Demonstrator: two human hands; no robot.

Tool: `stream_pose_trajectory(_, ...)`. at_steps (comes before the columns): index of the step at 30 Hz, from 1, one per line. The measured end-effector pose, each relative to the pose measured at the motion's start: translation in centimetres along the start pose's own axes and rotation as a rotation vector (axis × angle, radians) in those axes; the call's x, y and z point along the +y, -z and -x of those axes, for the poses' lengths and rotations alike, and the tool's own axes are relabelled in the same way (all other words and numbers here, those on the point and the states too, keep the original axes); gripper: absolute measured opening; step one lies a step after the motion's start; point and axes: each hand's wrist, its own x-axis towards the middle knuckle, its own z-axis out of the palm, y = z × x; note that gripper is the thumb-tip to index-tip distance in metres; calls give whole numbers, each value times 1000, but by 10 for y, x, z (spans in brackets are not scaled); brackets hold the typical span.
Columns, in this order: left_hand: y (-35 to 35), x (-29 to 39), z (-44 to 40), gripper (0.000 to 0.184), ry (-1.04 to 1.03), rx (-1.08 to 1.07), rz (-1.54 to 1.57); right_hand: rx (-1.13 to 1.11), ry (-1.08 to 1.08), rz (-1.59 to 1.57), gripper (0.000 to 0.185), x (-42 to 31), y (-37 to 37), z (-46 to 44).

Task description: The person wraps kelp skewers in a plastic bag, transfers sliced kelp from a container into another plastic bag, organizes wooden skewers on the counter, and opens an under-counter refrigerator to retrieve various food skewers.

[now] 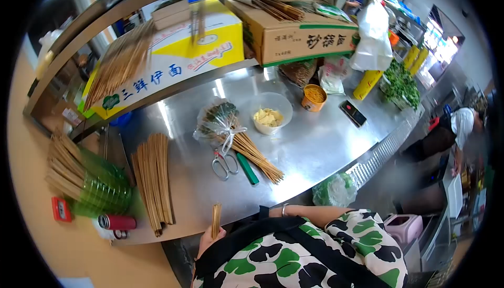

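My left hand (209, 240), at the table's near edge, is closed around a short upright bundle of wooden skewers (216, 220). My right hand (275, 212) lies close to my body beside a black strap; its fingers are hidden. Left of centre, a loose row of wooden skewers (153, 178) lies on the steel table (294, 157). A plastic bag (219, 123) covers the leafy ends of a tied skewer bunch (257, 157). Below it are scissors (224, 164) and a green-handled tool (247, 169). Pale yellow pieces sit in a translucent bowl (269, 119).
Skewers fill a green plastic container (102, 188) at left, near a red can (116, 222). An orange tub (314, 98), a phone (353, 113) and leafy greens (400, 86) stand further right. Cardboard boxes (299, 41) line the shelf. Another person (462, 125) is at far right.
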Motion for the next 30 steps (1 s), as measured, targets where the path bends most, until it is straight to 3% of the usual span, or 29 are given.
stream_pose_trajectory(9, -20, 19, -16, 24, -7, -143, -52, -6, -57, -96, 33, 35, -31, -23)
stream_pose_trajectory(11, -21, 20, -19, 22, -27, -136, -56, -3, 37, -112, 34, 66, -39, -41)
stream_pose_trajectory(13, -21, 6, -22, 26, 0, -116, -15, -5, 275, -150, 34, 109, -46, -63)
stream_pose_trajectory(15, -23, 16, -16, 27, 16, -79, -56, -97, -127, -380, 31, -14, 81, 70)
stream_pose_trajectory(17, -25, 13, -19, 28, 30, -42, -98, -34, 93, -795, 27, 14, 158, 114)
stream_pose_trajectory(18, -21, -1, -21, 29, 26, -31, -125, 169, 131, -701, 27, 23, 205, 140)
stream_pose_trajectory(19, -23, -8, -25, 30, 21, -16, -150, 515, 57, -653, 22, 45, 242, 149)
stream_pose_trajectory(21, -31, -15, -25, 29, 43, 39, -157, 1126, -92, -144, 18, 105, 311, 144)
stream_pose_trajectory(22, -27, -34, -29, 30, 75, 25, -89, 1228, -347, 170, 19, 128, 347, 137)
stream_pose_trajectory(24, -35, -29, -39, 31, 104, 25, -19, 1400, -365, 217, 23, 152, 395, 129)
stream_pose_trajectory(27, -44, 3, -33, 32, 128, 84, -60, 1191, -510, 416, 26, 149, 438, 126)
stream_pose_trajectory(29, -47, 15, -35, 37, 267, 74, -138, 1147, -526, 380, 27, 143, 449, 122)
stream_pose_trajectory(30, -45, -6, -40, 37, 277, 82, -135, 1129, -519, 395, 27, 147, 453, 120)
